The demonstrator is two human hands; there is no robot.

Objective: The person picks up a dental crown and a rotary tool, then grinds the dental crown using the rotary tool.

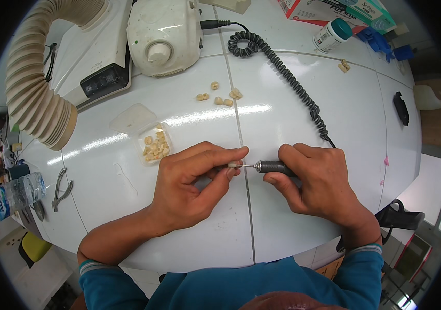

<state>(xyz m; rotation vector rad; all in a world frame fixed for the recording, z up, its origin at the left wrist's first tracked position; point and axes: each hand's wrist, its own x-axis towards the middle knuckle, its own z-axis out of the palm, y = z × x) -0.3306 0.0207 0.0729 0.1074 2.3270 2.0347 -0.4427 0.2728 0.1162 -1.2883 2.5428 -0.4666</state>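
Observation:
Between the fingertips of my left hand (pixel 192 183) is a small cream tooth-shaped piece (pixel 232 165), mostly covered by the fingers. My right hand (pixel 318 181) is wrapped round a dark rotary handpiece (pixel 274 167). Its thin metal bur (pixel 247 165) points left and meets the piece or comes very close to it. From the handpiece a coiled black cord (pixel 287 67) runs back to a cream control unit (pixel 163 36) with a round knob. Left of my left hand, a clear plastic box (pixel 141 150) with its lid open holds many tooth-shaped pieces. Several loose tooth pieces (pixel 219 101) lie farther back.
A ribbed hose (pixel 39 88) arches over the left, beside a white box-shaped machine (pixel 96 57). Pliers (pixel 62 191) and a water bottle (pixel 16 196) are at far left. A green-lidded jar (pixel 331 36), cartons (pixel 316 14) and a black object (pixel 400 108) are at right.

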